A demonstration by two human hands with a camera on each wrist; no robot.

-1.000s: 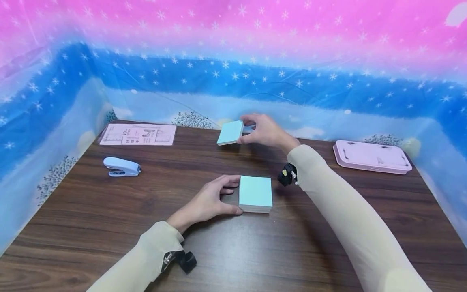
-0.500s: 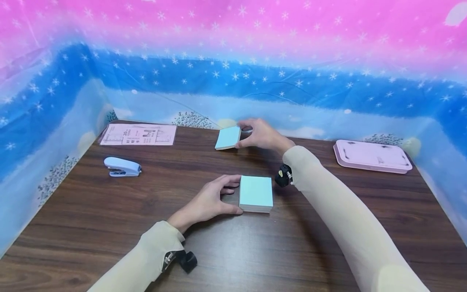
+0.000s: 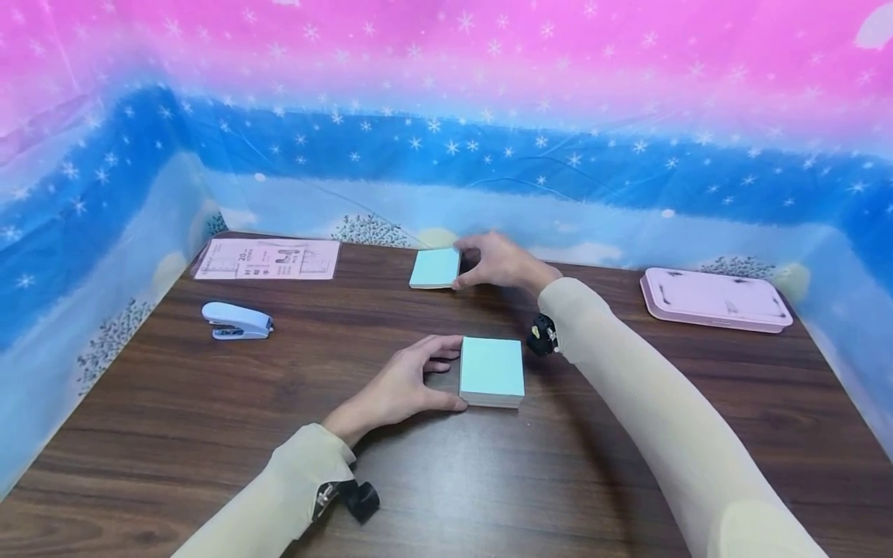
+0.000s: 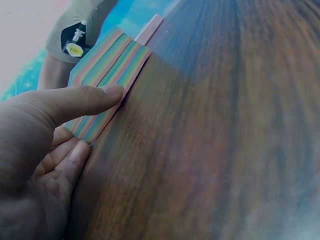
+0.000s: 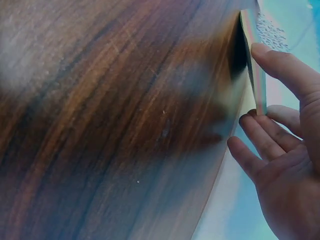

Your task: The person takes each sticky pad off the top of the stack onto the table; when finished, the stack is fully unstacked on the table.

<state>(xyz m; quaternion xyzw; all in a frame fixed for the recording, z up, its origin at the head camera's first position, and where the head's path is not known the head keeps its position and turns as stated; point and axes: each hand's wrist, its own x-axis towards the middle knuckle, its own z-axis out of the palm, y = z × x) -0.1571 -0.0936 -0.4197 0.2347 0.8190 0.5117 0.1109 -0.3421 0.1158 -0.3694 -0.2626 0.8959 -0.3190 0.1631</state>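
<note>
The left hand [image 3: 394, 387] pinches the stack [image 3: 491, 366] by its left corners on the table [image 3: 488, 480]; the right hand [image 3: 498, 262] pinches the pad [image 3: 434, 267] by its right side, near the table's back edge; the stapler [image 3: 237, 321] lies farther left

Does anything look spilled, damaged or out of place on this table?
Nothing looks spilled or damaged. Slightly odd: the far paper pad in the right hand seems not to lie flat, probably because it is held; the right wrist view shows dark shadow beneath it.
</note>
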